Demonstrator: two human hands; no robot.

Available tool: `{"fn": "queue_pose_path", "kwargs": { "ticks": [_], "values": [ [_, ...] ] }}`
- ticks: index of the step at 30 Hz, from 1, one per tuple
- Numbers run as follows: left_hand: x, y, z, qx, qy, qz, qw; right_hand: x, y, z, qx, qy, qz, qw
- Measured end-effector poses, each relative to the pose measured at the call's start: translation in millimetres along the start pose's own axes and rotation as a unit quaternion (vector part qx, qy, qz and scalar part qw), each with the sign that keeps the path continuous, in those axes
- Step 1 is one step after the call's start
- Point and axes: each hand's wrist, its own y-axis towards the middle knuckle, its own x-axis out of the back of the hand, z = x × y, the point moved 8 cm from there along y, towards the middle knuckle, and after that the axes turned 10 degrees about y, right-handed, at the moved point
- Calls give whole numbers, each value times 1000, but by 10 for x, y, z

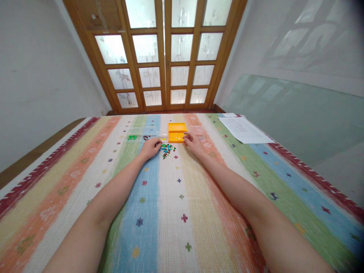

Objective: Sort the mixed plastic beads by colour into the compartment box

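A small heap of tiny coloured pieces (pixel 166 150) lies on the striped tablecloth (pixel 182 212) far ahead of me. My left hand (pixel 150 146) rests just left of the heap, fingers curled in a pinch at its edge. Whether a piece is between them is too small to see. My right hand (pixel 192 142) lies to the right of the heap, its curled fingers touching the right edge of an orange tray (pixel 176 132) with small pale dots in it.
Clear little boxes (pixel 133 135) stand in a row left of the orange tray, one with green pieces; another clear box (pixel 198 130) stands to its right. A printed sheet (pixel 243 129) lies at the far right. Wooden glazed doors (pixel 165 57) stand beyond the table.
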Motion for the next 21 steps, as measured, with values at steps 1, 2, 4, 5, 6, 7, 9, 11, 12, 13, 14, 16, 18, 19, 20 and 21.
{"fn": "queue_pose_path", "kwargs": {
  "ticks": [1, 2, 4, 5, 6, 7, 9, 11, 12, 13, 14, 16, 18, 19, 20, 21],
  "values": [
    [0, 1, -1, 0, 0, 1, 1000, -5, 4, -22, -10, 21, 1, 1000],
    [-1, 1, 1, 1, 1, 2, 1000, -14, 4, -28, -16, 35, 4, 999],
    [-4, 1, 7, 6, 1, 5, 1000, -31, -5, 8, -17, 35, 9, 999],
    [-4, 1, 10, 7, 0, 5, 1000, -42, -16, 48, -9, 21, 12, 1000],
    [-3, 1, 11, 7, -1, 4, 1000, -63, -32, 102, 3, 2, 21, 1000],
    [-2, 1, 10, 4, -2, 2, 1000, -95, -55, 165, 20, -20, 35, 999],
    [-1, 1, 6, -3, -3, -2, 1000, -209, -125, 301, 58, -62, 85, 993],
    [-4, 1, 3, -10, -3, -5, 1000, -364, -225, 417, 89, -86, 152, 981],
    [-5, 1, 3, -11, -2, -6, 1000, -457, -287, 467, 104, -96, 194, 971],
    [-6, 1, 3, -11, -1, -7, 1000, -546, -351, 513, 120, -109, 234, 959],
    [-7, 1, 5, -10, 0, -7, 1000, -622, -412, 555, 139, -126, 266, 945],
    [-7, 1, 5, -8, 2, -4, 1000, -718, -498, 618, 170, -159, 303, 924],
    [-6, 1, 1, -7, 5, -1, 1000, -756, -539, 656, 187, -182, 315, 913],
    [-4, 2, -2, -6, 5, 0, 1000, -762, -548, 667, 190, -190, 317, 910],
    [-2, 2, -4, -5, 5, 0, 1000, -764, -555, 676, 192, -196, 319, 907],
    [0, 3, -6, -4, 5, 0, 1000, -765, -562, 683, 194, -200, 320, 905]
  ]
}}
